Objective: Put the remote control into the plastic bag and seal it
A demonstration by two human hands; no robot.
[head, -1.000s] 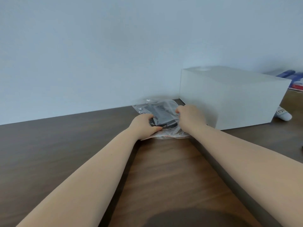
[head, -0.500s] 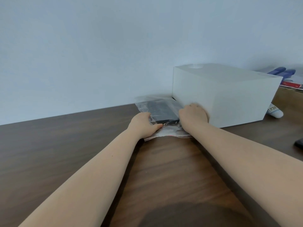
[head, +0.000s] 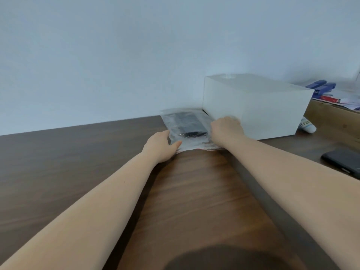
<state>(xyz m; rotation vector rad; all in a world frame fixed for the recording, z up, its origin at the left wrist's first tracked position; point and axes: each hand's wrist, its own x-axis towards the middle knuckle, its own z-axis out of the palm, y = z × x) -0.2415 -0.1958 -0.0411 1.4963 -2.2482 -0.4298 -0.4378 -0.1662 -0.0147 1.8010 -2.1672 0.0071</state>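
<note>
While the wall fills the upper view, the dark wood table carries everything that matters. A white box stands at the far right, its left face just beside the bag. A black phone lies near the right edge, and blue and red items sit blurred behind the box.

The clear bag lies flat against the wall, its near edge toward the person. The remote is inside it, a dark slab showing through the plastic, its near end a little short of the mouth.

The left hand rests on the bag's near left corner, thumb pressed flat on the plastic. The right hand covers the near right corner, fingers curled down; whether they pinch the strip or merely press it I cannot tell.

A reddish line along the near edge looks like the seal, possibly not closed along its whole length.

The risks, as I judge them: trapped air may pop the strip apart again, the remote may slide toward the mouth and block the closure, and the box leaves the right hand little room to run along the strip.
</note>
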